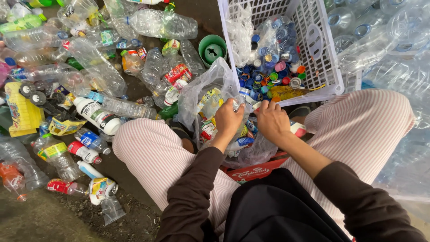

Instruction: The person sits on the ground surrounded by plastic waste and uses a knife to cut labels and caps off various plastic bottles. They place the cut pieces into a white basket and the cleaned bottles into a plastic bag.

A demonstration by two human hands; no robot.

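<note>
Dirt ground strewn with crushed clear plastic bottles (pixel 96 71) fills the frame's left; at centre, left hand (pixel 229 120) and right hand (pixel 271 121) together grip a small clear bottle (pixel 239 101) over a clear plastic bag (pixel 201 89), below the white lattice basket (pixel 324 67) of bottle caps (pixel 273 67).

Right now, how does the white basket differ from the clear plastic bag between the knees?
The white basket is rigid, with latticed walls; the clear plastic bag is soft and crumpled. The basket holds mostly loose coloured bottle caps; the bag holds torn bottle labels. The basket lies beyond the hands; the left hand and right hand work right over the bag. Both are open-topped and hold sorted scraps.
</note>
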